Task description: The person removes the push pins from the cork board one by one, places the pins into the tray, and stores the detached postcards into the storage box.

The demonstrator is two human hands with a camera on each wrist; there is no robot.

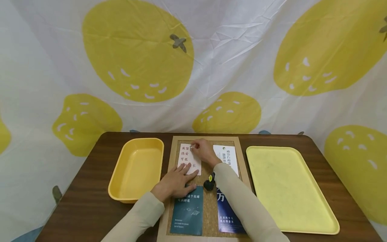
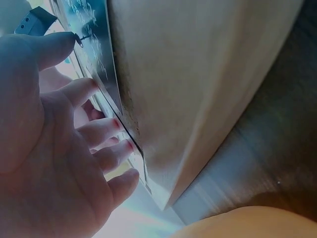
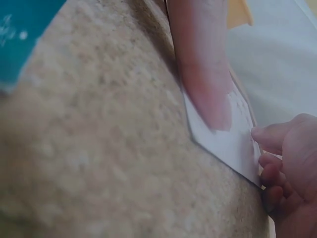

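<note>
A framed cork board lies on the table with several cards on it. My left hand rests palm down with fingers spread, its fingertips on the lower part of a white card with red characters. Its thumb lies over the top of a teal card. At the white card's top edge my right hand has its thumb and index finger curled together, pinching a small clear pushpin, mostly hidden by the fingers. The right wrist view shows this hand beside the same card.
Right of it on the board are a white card with dark characters and a dark blue card, partly under the right sleeve. A deep yellow tray stands left; a flat pale yellow tray lies right. Behind hangs a fruit-print cloth.
</note>
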